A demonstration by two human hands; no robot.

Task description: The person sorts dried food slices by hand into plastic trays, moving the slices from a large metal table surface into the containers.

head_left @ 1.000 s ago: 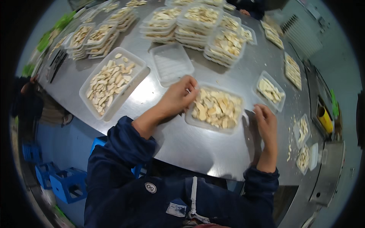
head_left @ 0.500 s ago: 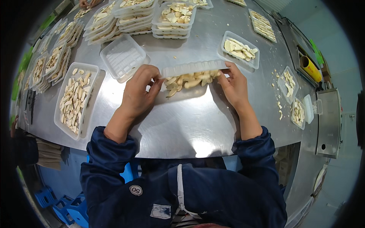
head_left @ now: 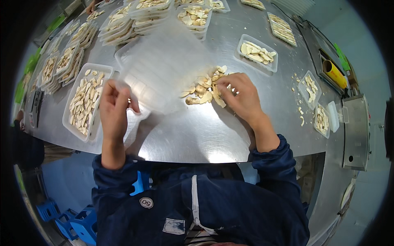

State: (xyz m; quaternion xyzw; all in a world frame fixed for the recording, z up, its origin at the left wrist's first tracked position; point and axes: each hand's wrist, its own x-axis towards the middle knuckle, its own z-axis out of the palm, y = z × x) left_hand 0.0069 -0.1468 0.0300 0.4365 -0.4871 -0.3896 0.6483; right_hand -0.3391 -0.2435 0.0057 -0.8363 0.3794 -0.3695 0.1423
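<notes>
My left hand [head_left: 115, 107] is closed on the edge of a clear plastic tray [head_left: 164, 61], which is tilted up and smeared by motion. No contents show in that tray. On the steel table beside it lies a loose heap of pale, brown-edged mushroom slices [head_left: 202, 96]. My right hand [head_left: 242, 95] reaches over the heap's right side, its thumb and fingers curled on some slices; the fingertips are partly hidden. Left of my left hand, a larger tray [head_left: 99, 123] holds small mushroom slices. Another clear tray lies partly hidden behind the tilted one.
Stacked trays of slices [head_left: 154, 16] stand at the back, more [head_left: 61, 61] at the far left. A filled tray [head_left: 274, 67] sits right of centre. Small tubs [head_left: 316, 102], crumbs and a yellow roll [head_left: 334, 74] are at the right. A person's hand [head_left: 91, 7] shows at the far left.
The tray that both my hands held over the slices has swung up and left in my left hand. The slices now lie on the table, and my right hand has moved onto them.
</notes>
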